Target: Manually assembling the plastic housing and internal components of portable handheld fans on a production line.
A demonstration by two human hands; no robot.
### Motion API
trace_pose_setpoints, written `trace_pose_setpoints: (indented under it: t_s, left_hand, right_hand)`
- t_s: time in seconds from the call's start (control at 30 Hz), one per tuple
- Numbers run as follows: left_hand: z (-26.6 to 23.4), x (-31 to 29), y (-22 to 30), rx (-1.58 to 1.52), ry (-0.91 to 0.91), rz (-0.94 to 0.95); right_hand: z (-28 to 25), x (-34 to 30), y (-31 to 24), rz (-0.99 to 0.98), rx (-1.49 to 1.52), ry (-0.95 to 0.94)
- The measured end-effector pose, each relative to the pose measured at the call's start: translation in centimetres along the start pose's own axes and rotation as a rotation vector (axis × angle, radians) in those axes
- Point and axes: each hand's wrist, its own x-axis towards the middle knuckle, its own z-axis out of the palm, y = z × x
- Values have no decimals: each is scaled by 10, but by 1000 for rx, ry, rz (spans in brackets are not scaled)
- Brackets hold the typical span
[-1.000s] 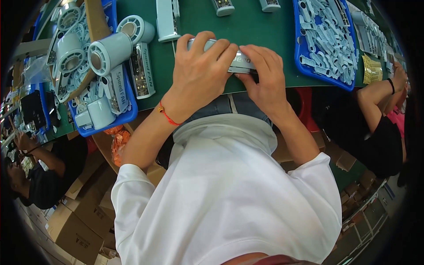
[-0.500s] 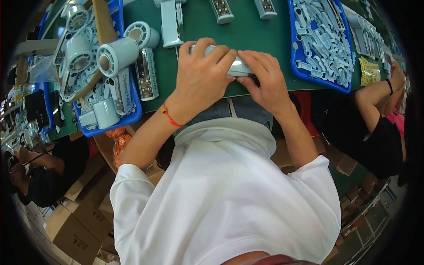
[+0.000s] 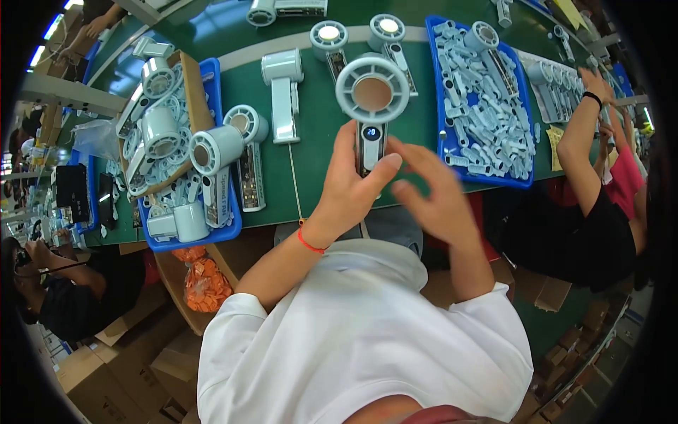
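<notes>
A pale blue handheld fan [image 3: 372,86] stands upright in front of me, its round grille toward me and a small display lit on its handle. My left hand [image 3: 351,185], with a red cord at the wrist, is wrapped round the handle, thumb in front. Just right of the handle is my right hand [image 3: 439,196], its fingers apart and slightly blurred. Whether a fingertip of it touches the fan I cannot tell. Beyond lie two more fans with exposed circuit boards, a left one [image 3: 329,39] and a right one [image 3: 390,32].
A blue tray [image 3: 531,159] of small pale parts sits at the right. Another blue tray [image 3: 227,237] at the left holds a carton, fan bodies and rings. Between them lies a fan [image 3: 282,92] on the green table [image 3: 318,162]. Co-workers sit on both sides; one arm [image 3: 585,145] shows at right.
The fan, earlier lying sideways in both hands, is now upright with its grille and lit display showing. My right hand has come off its end. The view has shifted, showing more of the table.
</notes>
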Motion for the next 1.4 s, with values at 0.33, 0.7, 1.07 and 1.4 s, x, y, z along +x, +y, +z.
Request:
trace_pose_setpoints:
  t_s: [0.33,0.7,1.07,1.4]
  left_hand:
    - [53,288,49,993,220,190]
    - [-74,350,60,1820,-454,116]
    - [-172,232,144,2092,-467,420]
    - [-186,212,107,1483,-971,84]
  right_hand:
    - [-63,18,83,193,-874,116]
    - [-88,36,90,112,-731,82]
    - [-90,26,83,163,-241,238]
    - [-81,27,84,234,484,93]
